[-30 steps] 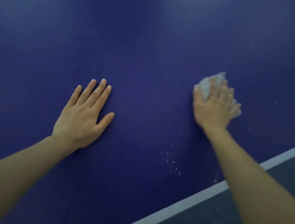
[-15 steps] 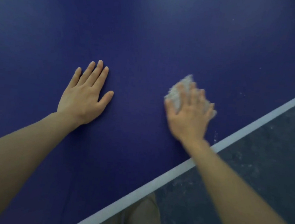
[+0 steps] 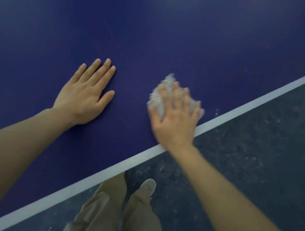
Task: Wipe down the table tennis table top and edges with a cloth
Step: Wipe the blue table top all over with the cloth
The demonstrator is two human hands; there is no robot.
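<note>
— Where is the crumpled white fluffy cloth (image 3: 160, 97)?
— Pinned flat on the dark blue bench top (image 3: 173, 34) under the spread right hand (image 3: 175, 121), just inside the white edge stripe (image 3: 240, 112) running diagonally.
— Which way to the stripe?
— Right of the cloth, near, with pale specks (image 3: 217, 111) between.
— Other hand?
— Left hand (image 3: 84, 98) open, palm down, empty, further in.
</note>
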